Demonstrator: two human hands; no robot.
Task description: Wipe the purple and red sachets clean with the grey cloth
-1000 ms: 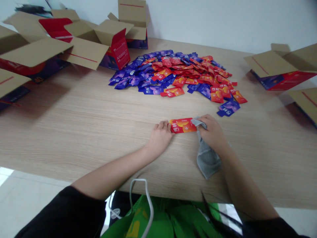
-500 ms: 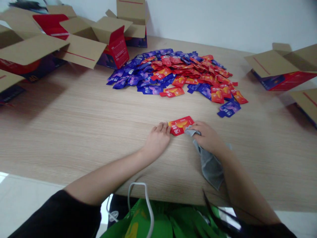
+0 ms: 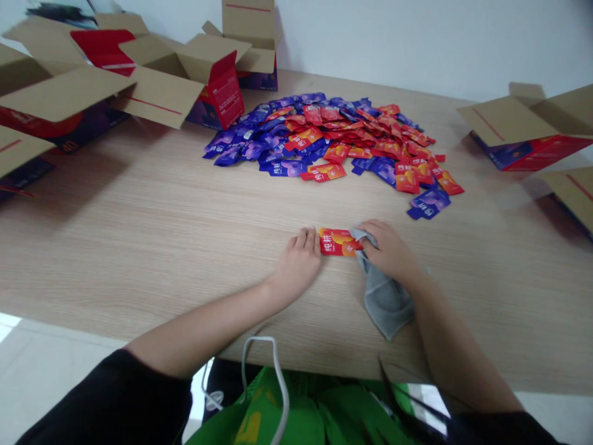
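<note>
A red and orange sachet [image 3: 338,242] lies flat on the table in front of me, its print facing up. The fingers of my left hand [image 3: 298,262] are together over its left end and hold it against the tabletop. A grey cloth [image 3: 386,303] is bunched in my right hand [image 3: 386,250], whose fingers are closed around it. The bunched part of the cloth touches the sachet's right end, and the rest trails toward me under my wrist. That right end is partly hidden by cloth and fingers.
Beyond my hands spreads a heap of red sachets [image 3: 361,127] and purple sachets [image 3: 266,142]. Open cardboard boxes [image 3: 157,93] crowd the left side, with another open box [image 3: 528,136] on the right. A white cord [image 3: 277,371] hangs near my lap.
The sachet has turned from a slant to lie nearly level. My right hand has shifted slightly with the cloth, whose hanging end swung left. My left hand still pins the sachet's left end.
</note>
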